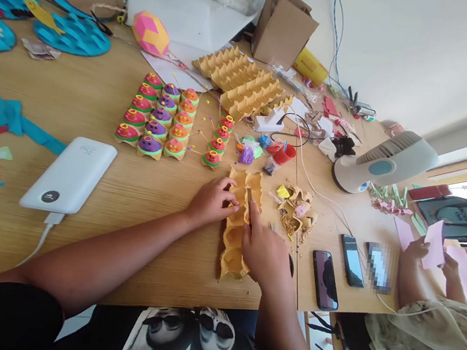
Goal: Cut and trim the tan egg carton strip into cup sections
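Note:
A yellow strip of egg carton (235,239) lies on the wooden table (143,197) in front of me. My left hand (211,198) presses on the strip's left edge, fingers curled against it. My right hand (261,249) is closed round a small knife whose blade (249,196) points up into the carton near the strip's top. A heap of cut carton scraps (298,210) lies just to the right of the strip.
Rows of painted carton cups (158,121) stand behind the strip, with bare egg trays (241,83) further back. A white power bank (71,174) lies at left. A fan (385,161), three phones (351,261) and another person's hands with pink paper (433,252) are at right.

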`<state>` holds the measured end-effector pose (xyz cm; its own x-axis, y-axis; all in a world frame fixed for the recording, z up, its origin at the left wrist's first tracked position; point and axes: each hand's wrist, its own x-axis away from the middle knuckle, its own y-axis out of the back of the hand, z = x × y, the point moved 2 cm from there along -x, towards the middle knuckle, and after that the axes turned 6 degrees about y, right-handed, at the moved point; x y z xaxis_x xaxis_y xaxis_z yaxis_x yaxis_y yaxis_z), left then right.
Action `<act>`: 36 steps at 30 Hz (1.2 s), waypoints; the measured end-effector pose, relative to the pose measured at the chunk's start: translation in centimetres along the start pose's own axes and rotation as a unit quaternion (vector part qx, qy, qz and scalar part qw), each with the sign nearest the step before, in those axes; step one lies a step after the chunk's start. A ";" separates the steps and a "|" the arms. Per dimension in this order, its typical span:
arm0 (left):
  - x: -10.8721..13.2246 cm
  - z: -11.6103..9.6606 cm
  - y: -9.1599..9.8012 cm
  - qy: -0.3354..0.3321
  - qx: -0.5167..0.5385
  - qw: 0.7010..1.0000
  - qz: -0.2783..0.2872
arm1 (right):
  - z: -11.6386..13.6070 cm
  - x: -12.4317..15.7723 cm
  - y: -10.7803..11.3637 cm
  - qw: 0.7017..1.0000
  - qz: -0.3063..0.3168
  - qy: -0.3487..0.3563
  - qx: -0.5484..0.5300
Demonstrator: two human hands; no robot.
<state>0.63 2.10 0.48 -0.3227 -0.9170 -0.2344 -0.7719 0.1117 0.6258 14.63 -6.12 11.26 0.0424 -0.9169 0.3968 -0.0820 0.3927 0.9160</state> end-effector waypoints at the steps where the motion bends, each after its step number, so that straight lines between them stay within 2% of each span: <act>1: 0.0 0.0 0.0 -0.002 -0.001 1.000 0.001 | 0.1 -0.2 0.0 1.000 -0.002 0.000 0.002; 10: 0.0 0.0 -0.1 -0.001 -0.002 1.000 0.002 | 0.3 0.0 0.1 1.000 0.003 0.005 0.001; 19: 0.0 0.3 -0.2 -0.003 0.003 1.000 -0.003 | 0.4 0.0 -0.7 1.000 -0.003 -0.002 0.004; 29: -0.1 0.1 0.0 0.004 0.015 1.000 0.001 | 0.4 0.5 -0.3 1.000 -0.026 0.000 0.000; 36: -0.1 0.3 -0.1 0.002 0.008 1.000 0.001 | 0.4 -0.3 -0.5 1.000 -0.021 -0.007 0.004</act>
<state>0.59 2.28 0.20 -0.3216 -0.9182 -0.2311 -0.7798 0.1184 0.6147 14.27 -6.09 10.69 0.0327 -0.9332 0.3579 -0.0881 0.3540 0.9311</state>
